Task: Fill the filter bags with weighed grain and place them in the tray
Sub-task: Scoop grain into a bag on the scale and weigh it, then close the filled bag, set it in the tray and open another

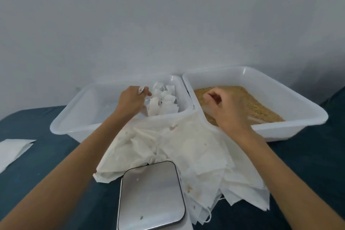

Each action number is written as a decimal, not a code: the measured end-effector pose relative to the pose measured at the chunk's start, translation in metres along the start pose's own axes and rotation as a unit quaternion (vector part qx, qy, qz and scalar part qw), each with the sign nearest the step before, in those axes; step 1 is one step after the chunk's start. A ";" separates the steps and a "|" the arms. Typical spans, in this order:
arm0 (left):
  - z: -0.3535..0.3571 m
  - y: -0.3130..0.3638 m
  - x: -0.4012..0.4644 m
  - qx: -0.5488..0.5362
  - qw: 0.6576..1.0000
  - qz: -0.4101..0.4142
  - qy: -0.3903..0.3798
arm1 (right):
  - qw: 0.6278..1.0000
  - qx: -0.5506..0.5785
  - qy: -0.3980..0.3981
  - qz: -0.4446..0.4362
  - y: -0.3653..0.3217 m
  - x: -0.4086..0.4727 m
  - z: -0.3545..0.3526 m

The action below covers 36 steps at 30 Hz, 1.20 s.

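Note:
My left hand (131, 101) reaches into the left white tray (74, 117) and pinches the top of a white filter bag (140, 90). Several filled filter bags (164, 101) stand bunched in that tray's far right corner, right beside the hand. My right hand (226, 108) hovers low over the grain (261, 106) in the right white tray (298, 102), fingers curled downward; what they hold is hidden. A heap of empty filter bags (196, 147) lies in front of both trays. The steel-topped scale (151, 194) sits bare at the near edge.
Everything rests on a dark teal cloth surface (46, 164). A flat white paper packet (13, 149) lies at the far left. Pale patches show in the grain near the right tray's front wall. A plain grey wall stands behind the trays.

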<state>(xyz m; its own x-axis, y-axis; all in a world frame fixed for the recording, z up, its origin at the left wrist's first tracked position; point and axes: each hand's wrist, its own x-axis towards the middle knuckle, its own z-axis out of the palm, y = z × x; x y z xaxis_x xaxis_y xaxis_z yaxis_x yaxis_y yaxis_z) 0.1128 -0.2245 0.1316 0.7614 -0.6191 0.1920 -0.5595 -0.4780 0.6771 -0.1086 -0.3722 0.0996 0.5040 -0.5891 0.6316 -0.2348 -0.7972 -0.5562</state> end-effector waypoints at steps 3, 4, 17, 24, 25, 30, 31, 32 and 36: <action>0.011 -0.002 0.012 0.148 0.982 -0.028 -0.114 | 1.000 0.026 -0.011 0.000 -0.001 -0.003 -0.001; 0.015 -0.004 0.016 0.185 0.971 -0.037 -0.147 | 0.999 0.035 -0.012 0.004 0.000 -0.003 -0.003; 0.029 -0.013 0.027 0.200 0.977 -0.046 -0.057 | 0.995 0.093 -0.022 0.036 0.004 -0.001 -0.006; 0.028 0.017 -0.069 0.024 0.968 0.249 -0.027 | 0.994 0.103 -0.021 0.040 0.005 -0.002 -0.006; 0.031 0.017 -0.084 0.051 0.952 0.293 -0.069 | 0.994 0.101 -0.022 0.040 0.005 -0.002 -0.006; 0.058 0.013 -0.106 0.234 0.863 0.440 -0.078 | 0.994 0.102 -0.023 0.034 0.003 -0.002 -0.007; 0.061 0.014 -0.105 0.254 0.857 0.444 -0.070 | 0.994 0.102 -0.023 0.034 0.003 -0.002 -0.007; 0.064 0.014 -0.104 0.264 0.852 0.449 -0.060 | 0.994 0.101 -0.023 0.034 0.003 -0.002 -0.007; 0.068 0.016 -0.104 0.232 0.853 0.467 -0.018 | 0.994 0.104 -0.024 0.036 0.004 -0.003 -0.007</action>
<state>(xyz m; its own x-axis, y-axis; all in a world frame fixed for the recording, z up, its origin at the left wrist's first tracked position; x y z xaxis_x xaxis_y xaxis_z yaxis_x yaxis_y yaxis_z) 0.0025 -0.2103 0.0739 -0.0932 -0.8793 0.4670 -0.9923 0.0439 -0.1154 -0.1163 -0.3748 0.0993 0.5317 -0.6335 0.5622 -0.0985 -0.7055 -0.7018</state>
